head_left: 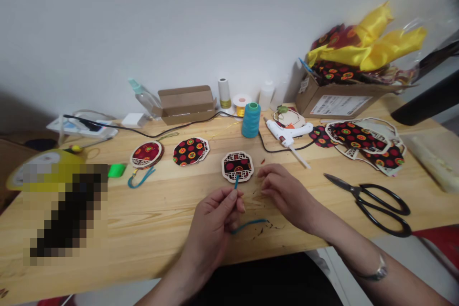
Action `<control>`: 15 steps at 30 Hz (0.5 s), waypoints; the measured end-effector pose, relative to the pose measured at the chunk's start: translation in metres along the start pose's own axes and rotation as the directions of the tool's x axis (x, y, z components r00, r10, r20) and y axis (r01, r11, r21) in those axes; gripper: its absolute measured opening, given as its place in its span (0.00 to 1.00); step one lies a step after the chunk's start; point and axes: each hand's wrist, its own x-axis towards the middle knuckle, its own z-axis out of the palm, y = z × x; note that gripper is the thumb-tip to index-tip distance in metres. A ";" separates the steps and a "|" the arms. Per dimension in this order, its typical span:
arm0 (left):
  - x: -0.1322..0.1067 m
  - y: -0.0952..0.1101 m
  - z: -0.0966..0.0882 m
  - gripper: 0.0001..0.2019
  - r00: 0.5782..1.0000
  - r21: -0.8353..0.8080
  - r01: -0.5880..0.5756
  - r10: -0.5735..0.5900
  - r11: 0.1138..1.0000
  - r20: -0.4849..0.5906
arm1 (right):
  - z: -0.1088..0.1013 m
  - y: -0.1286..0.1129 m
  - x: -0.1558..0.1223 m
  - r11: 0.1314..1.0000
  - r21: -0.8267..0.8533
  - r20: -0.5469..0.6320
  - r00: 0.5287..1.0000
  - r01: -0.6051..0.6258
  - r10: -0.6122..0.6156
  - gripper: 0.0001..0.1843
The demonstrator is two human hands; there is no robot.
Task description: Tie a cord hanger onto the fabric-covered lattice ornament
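Note:
My left hand (pixel 218 213) pinches a teal ribbon (pixel 236 180) between thumb and forefinger. One end stands up in front of an octagonal wooden frame (pixel 226 157) with lattice bands over dark red patterned fabric; the other trails onto the table below the hand. To the right of the frame, my right hand (pixel 278 193) rests low over the table with its fingers curled together. Whatever those fingers hold, if anything, is hidden. Dark scraps (pixel 258 232) lie by the ribbon's trailing end.
Black-handled scissors (pixel 382 203) lie right of my forearm. Behind the frame are a teal thread spool (pixel 251 122) and a white glue gun (pixel 287 134) with its cord. A round ornament (pixel 147 154) and a fabric-covered piece (pixel 190 151) sit left. A cardboard box (pixel 332 100) holds fabric.

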 end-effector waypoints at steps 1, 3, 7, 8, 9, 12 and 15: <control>0.000 0.000 0.000 0.05 1.000 0.001 -0.001 0.001 1.000 -0.004 | 0.000 -0.001 -0.001 0.996 0.075 -0.032 0.998 -0.042 0.045 0.08; 0.001 -0.001 0.001 0.05 1.000 0.000 -0.004 0.004 1.000 -0.016 | 0.000 -0.005 -0.002 0.974 0.192 -0.076 0.987 -0.123 0.140 0.07; 0.000 -0.002 0.003 0.05 1.000 0.004 0.009 -0.009 1.000 -0.023 | 0.004 -0.012 -0.002 0.863 0.378 -0.056 0.923 -0.334 0.381 0.06; -0.001 -0.002 0.004 0.05 1.000 0.011 0.017 -0.017 1.000 -0.023 | 0.005 -0.014 -0.002 0.839 0.393 -0.052 0.901 -0.378 0.430 0.06; -0.001 -0.002 0.005 0.05 0.999 0.018 0.026 -0.026 1.000 -0.020 | 0.006 -0.016 -0.001 0.827 0.387 -0.065 0.883 -0.407 0.465 0.06; -0.003 -0.003 0.007 0.05 0.998 0.026 0.070 -0.070 0.997 0.004 | 0.006 -0.022 0.004 0.859 0.311 -0.178 0.863 -0.407 0.474 0.05; -0.002 -0.004 0.008 0.05 0.993 0.012 0.110 -0.110 0.994 0.031 | 0.002 -0.029 0.008 0.906 0.276 -0.266 0.881 -0.320 0.392 0.04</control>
